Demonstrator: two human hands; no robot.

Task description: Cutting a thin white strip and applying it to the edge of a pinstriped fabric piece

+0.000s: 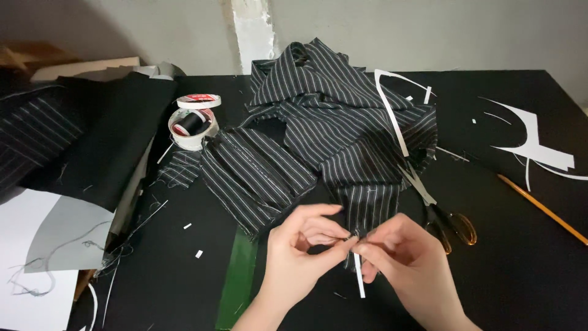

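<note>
Scissors point(444, 217) with amber handles lie on the black table point(502, 270) at three o'clock from the hands, blades aimed toward eleven o'clock and partly tucked under a heap of black pinstriped fabric point(331, 122). That heap fills the table's middle at twelve o'clock, its folds crowding right up to the fingers. A yellow pencil point(542, 209) lies well apart at three o'clock, white paper offcuts point(539, 147) beyond it. At ten o'clock a round white tub point(193, 130) holds a spool of black thread point(188, 122), with a roll of tape point(197, 101) resting just behind it. A green strip point(240, 279) runs along the table at seven o'clock.

The left hand point(300, 251) and right hand point(401, 254) meet at six o'clock, each grip closed in a fingertip pinch on a narrow white paper strip point(359, 279) and the striped cloth's edge. The strip's long axis runs nearly twelve to six, its free end hanging down between the wrists.
</note>
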